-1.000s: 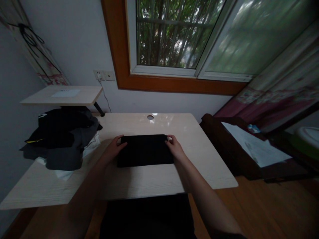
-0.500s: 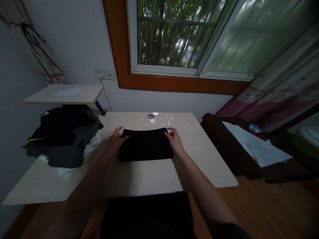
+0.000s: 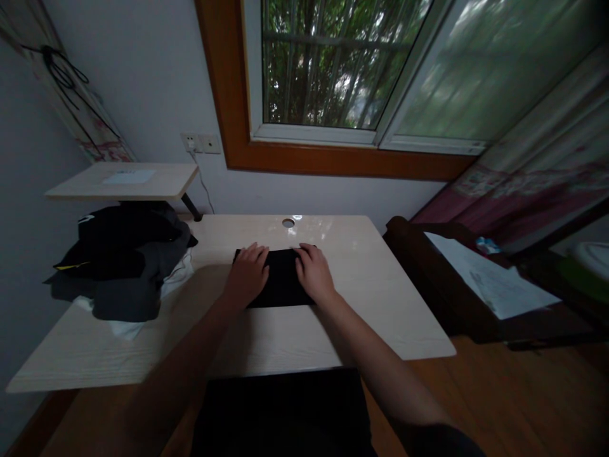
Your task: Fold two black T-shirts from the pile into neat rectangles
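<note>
A folded black cloth point(image 3: 281, 279) lies in the middle of a pale wooden desk point(image 3: 371, 298). My left hand point(image 3: 248, 274) rests flat on the cloth's left half, fingers stretched out and pointing away from me. My right hand point(image 3: 312, 273) lies flat on its right half in the same way. Both palms press down on the cloth, and only a narrow strip of it shows between them.
A heap of dark and grey clothes point(image 3: 124, 257) sits on the desk's left end under a small raised shelf point(image 3: 124, 181). A cable hole point(image 3: 288, 223) is at the desk's back edge. A dark bench with white papers point(image 3: 480, 279) stands to the right.
My hands have moved inward from the cloth's side edges onto its top and now lie flat on it. The cloth looks narrower than before.
</note>
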`<state>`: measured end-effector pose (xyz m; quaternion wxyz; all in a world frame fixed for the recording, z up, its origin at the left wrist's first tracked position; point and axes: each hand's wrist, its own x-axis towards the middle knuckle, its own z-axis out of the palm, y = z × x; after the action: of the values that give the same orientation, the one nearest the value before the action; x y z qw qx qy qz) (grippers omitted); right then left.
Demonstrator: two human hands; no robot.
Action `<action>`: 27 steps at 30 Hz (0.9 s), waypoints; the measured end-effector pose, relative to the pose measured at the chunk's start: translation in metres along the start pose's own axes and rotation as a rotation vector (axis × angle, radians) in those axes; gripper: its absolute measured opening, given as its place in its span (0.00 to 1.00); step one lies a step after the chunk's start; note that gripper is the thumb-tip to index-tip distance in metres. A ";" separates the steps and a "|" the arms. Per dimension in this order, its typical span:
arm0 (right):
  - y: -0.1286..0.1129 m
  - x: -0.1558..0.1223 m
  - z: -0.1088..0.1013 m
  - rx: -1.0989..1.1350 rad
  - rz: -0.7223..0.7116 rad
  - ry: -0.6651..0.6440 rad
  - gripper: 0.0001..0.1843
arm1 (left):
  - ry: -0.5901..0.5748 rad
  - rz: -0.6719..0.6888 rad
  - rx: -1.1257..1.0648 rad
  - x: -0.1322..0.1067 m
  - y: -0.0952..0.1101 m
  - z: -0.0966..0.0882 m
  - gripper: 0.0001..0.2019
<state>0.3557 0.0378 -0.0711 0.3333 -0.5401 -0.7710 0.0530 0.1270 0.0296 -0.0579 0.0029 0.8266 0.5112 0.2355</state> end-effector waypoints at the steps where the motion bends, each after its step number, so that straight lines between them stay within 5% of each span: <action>1: -0.005 -0.001 0.005 0.004 -0.053 -0.062 0.23 | -0.024 0.020 -0.019 -0.001 0.006 0.006 0.26; 6: 0.000 -0.006 0.026 -0.047 -0.146 -0.189 0.25 | -0.101 -0.050 -0.030 -0.006 0.007 0.032 0.27; 15: 0.037 0.000 0.025 -0.052 -0.150 -0.221 0.27 | -0.227 -0.209 -0.063 -0.004 -0.049 0.033 0.29; 27: 0.097 -0.006 0.018 -0.040 0.115 -0.231 0.28 | -0.147 -0.258 -0.068 -0.042 -0.091 0.029 0.26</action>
<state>0.4240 0.0778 -0.1308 0.2277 -0.5804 -0.7728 0.1186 0.0456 0.0440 -0.1224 0.0987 0.7683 0.6034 0.1894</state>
